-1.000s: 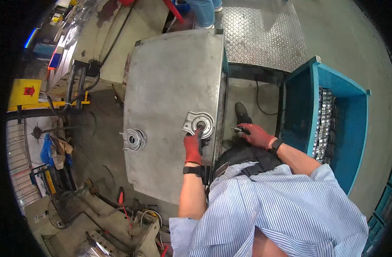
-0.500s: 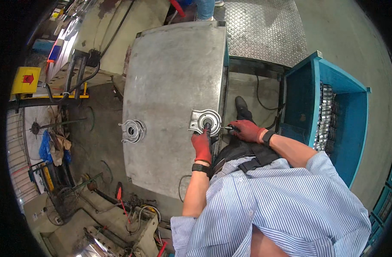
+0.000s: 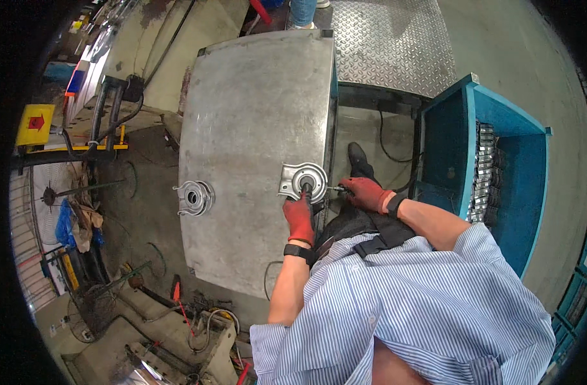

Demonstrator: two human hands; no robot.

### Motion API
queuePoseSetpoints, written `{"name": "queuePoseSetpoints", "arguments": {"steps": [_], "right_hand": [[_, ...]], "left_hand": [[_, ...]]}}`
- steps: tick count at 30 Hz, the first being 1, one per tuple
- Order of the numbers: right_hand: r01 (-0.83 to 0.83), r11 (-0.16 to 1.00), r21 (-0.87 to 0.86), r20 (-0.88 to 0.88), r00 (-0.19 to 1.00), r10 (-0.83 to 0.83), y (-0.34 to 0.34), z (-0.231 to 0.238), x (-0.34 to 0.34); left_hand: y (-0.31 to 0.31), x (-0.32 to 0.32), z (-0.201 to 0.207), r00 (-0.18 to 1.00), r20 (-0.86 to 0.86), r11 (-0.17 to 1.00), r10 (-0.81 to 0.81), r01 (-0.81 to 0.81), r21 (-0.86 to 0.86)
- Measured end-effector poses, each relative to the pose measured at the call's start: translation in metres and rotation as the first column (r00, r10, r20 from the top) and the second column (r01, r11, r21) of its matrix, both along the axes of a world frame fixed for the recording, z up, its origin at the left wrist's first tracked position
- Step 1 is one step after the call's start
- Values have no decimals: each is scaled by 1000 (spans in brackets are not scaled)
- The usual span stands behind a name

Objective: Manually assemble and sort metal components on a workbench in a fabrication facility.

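With our left hand (image 3: 299, 219) gripping the metal part (image 3: 296, 179) at the table's (image 3: 253, 122) 4 o'clock and right hand (image 3: 368, 194) closed round a thin tool (image 3: 338, 188) at the part's 3, we'd brace firmly and aim straight.

Grey floor (image 3: 511, 58), diamond-patterned metal plate (image 3: 391, 48), steel-topped table (image 3: 255, 109)

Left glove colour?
Red, with black fingers: left glove, seen best in the head view, the only one.
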State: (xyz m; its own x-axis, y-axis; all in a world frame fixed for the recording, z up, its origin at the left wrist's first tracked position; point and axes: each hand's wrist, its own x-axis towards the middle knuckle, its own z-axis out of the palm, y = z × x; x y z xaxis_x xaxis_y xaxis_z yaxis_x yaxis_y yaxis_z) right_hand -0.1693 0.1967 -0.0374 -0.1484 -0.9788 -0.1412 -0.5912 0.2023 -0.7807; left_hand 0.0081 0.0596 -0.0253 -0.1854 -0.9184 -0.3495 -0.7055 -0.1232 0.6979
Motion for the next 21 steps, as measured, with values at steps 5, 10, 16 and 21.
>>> {"name": "queuePoseSetpoints", "arguments": {"steps": [5,10,16,21], "right_hand": [[-3,996,90,26,1000,0,-5,8,-2],[-30,995,97,47,999,25,-4,4,1],[-40,998,52,18,999,39,-4,1,-2],[-21,997,79,-61,998,25,-4,8,-7]], "left_hand": [[-2,2,-2,998,-68,1000,-11,11,-1],[3,-7,22,990,-137,997,36,-27,67],[5,-7,19,988,-151,997,35,-24,72],[2,-9,15,996,-90,1000,3,-1,26]]}}
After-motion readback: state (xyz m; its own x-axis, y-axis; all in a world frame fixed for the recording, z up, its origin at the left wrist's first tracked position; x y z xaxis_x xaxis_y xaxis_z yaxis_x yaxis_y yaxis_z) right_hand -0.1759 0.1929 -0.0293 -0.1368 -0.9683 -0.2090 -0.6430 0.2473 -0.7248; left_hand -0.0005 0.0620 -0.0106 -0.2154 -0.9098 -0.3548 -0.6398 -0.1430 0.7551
